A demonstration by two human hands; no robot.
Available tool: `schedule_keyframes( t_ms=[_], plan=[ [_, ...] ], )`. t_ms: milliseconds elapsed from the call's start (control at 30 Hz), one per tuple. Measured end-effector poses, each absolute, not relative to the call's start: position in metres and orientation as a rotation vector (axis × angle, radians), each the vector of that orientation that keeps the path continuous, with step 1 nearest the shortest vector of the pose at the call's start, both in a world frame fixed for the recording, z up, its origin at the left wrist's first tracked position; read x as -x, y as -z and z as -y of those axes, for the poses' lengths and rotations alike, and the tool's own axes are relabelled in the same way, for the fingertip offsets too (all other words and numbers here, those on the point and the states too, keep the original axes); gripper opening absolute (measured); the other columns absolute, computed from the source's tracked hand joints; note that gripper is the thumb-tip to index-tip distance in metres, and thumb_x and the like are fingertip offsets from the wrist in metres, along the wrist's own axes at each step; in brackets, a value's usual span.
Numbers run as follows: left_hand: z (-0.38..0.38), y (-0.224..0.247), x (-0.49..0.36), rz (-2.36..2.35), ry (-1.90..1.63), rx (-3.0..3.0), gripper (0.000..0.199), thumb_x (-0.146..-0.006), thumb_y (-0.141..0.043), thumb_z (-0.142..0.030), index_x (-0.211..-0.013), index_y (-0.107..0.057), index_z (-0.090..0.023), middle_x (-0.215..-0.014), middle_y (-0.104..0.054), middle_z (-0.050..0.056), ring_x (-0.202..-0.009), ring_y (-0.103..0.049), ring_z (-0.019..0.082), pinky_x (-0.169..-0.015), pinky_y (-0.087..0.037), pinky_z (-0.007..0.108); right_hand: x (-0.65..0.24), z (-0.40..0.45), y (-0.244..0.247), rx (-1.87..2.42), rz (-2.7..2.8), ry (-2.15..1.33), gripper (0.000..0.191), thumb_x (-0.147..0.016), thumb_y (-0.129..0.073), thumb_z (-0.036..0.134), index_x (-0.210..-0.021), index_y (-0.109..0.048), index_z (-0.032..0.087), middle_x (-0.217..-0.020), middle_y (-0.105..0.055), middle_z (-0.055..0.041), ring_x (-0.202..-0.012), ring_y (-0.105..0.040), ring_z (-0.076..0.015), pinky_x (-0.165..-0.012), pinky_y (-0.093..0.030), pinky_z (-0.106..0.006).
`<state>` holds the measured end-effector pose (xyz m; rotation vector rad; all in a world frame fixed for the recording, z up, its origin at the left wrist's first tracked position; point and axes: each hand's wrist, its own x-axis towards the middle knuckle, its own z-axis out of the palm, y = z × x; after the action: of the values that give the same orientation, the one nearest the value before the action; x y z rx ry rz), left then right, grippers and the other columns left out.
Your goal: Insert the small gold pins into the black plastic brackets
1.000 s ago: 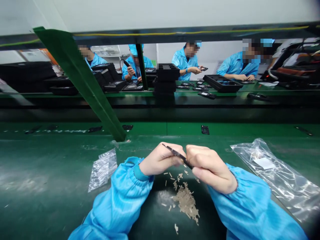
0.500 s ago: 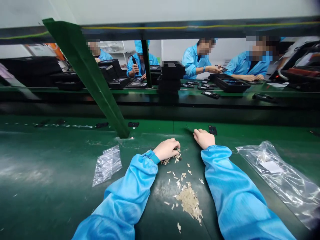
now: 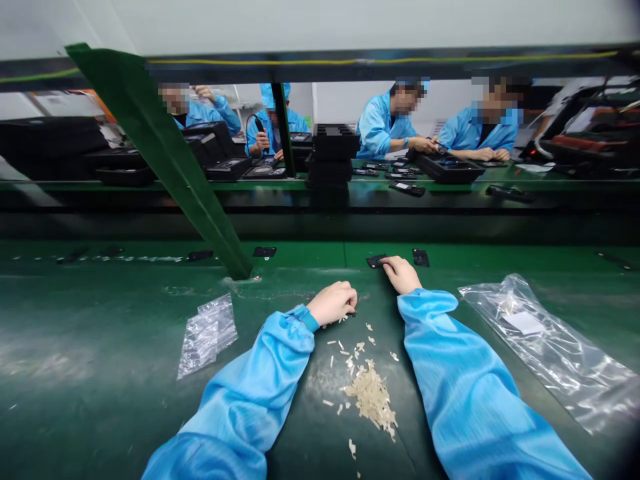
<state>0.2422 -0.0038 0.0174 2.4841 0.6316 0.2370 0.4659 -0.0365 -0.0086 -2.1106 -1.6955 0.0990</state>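
Your hands are apart — the right (image 3: 401,275) fingers a flat black plastic part (image 3: 376,261) ahead, perhaps steadying it; the left (image 3: 333,304) curls low over small beige slips (image 3: 327,325), its grip unclear.

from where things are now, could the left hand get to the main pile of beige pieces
Probably yes: the left hand rests just beyond the main pile, with only a few loose bits and bare green surface between.

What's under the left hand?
A few pale scraps show along the lower edge of the left hand, and a small dark piece by its fingertips; whatever lies beneath the palm and curled fingers is covered.
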Motion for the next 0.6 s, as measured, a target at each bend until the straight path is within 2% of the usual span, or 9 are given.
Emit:
schedule_keyframes(
  t_ms=[100,233,433,600],
  plan=[
    [-0.001,-0.022,-0.238,-0.661,-0.342,-2.367,0.009,-0.073,-0.058,-0.014,-0.066,-0.054,-0.017,-0.067,-0.052,-0.003,-0.067,-0.05,0.013,-0.065,-0.039,0.023,-0.451,0.047,-0.004,1.936,1.77,-0.3,0.019,-0.09,-0.046,0.024,-0.093,-0.064,0.018,-0.1,-0.065,-0.0053,-0.095,-0.06,-0.0167,-0.088,-0.046,-0.033],
    [-0.005,-0.024,-0.235,-0.723,-0.51,-2.188,0.004,-0.077,-0.053,-0.019,-0.073,-0.053,-0.017,-0.066,-0.053,-0.003,-0.064,-0.05,0.012,-0.061,-0.039,0.022,-0.416,0.06,-0.014,1.679,1.892,-0.62,0.015,-0.083,-0.054,0.028,-0.077,-0.065,0.02,-0.074,-0.067,0.0018,-0.071,-0.062,-0.0125,-0.07,-0.048,-0.024],
    [-0.004,-0.025,-0.235,-0.699,-0.618,-1.997,0.007,-0.074,-0.056,-0.021,-0.076,-0.051,-0.017,-0.069,-0.054,-0.003,-0.065,-0.051,0.011,-0.061,-0.041,0.022,-0.387,0.065,-0.013,1.555,1.752,-0.756,0.016,-0.077,-0.055,0.028,-0.065,-0.057,0.018,-0.059,-0.059,0.0022,-0.059,-0.055,-0.0122,-0.059,-0.043,-0.024],
    [-0.004,-0.029,-0.234,-0.667,-0.648,-1.905,0.015,-0.079,-0.051,-0.03,-0.075,-0.051,-0.016,-0.068,-0.052,-0.002,-0.064,-0.05,0.011,-0.062,-0.041,0.023,-0.387,0.066,-0.015,1.488,1.589,-0.803,0.021,-0.08,-0.048,0.036,-0.068,-0.05,0.018,-0.06,-0.058,0.0014,-0.053,-0.053,-0.011,-0.051,-0.043,-0.023]
  ],
)
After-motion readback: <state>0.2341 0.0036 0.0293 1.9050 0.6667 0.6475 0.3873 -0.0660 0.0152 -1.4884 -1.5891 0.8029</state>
